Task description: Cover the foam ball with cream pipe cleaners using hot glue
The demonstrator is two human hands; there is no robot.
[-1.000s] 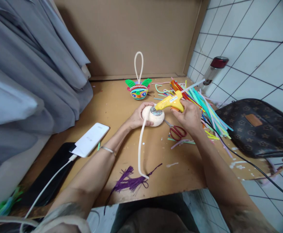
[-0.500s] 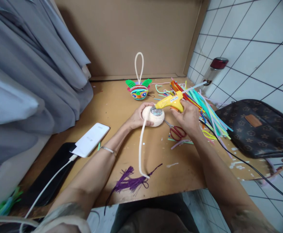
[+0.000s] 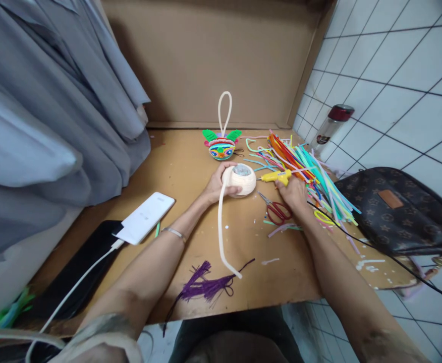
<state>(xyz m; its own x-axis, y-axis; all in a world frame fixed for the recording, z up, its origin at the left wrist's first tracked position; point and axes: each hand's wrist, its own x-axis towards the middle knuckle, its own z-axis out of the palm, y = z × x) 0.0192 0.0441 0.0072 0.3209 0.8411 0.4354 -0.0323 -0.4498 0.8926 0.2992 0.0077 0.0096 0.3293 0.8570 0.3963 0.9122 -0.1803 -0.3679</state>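
Observation:
My left hand [image 3: 221,184] is wrapped round a cream, round, coiled ball [image 3: 246,185] with a greyish opening on top. From the ball a thick cream pipe cleaner [image 3: 220,229] hangs down toward the front of the table. My right hand [image 3: 293,191] grips a yellow glue gun [image 3: 277,176], whose nozzle points left, just right of the ball. A clear glue stick sticks out of the gun's back. Red-handled scissors [image 3: 278,212] lie below the gun. Behind the ball sits a colourful lion-head ornament [image 3: 221,151] with green ears and a cream loop.
Many coloured pipe cleaners [image 3: 312,174] lie at the right, beside a brown patterned bag [image 3: 402,212] and a red-capped bottle [image 3: 332,126]. Purple tassels [image 3: 208,288] lie near the front edge. A white power bank [image 3: 145,218] with a cable rests left; grey cloth [image 3: 65,101] hangs there.
My right hand has drawn the glue gun away from the ball's opening, down and to the right. The gun now lies more level. My left hand still holds the ball.

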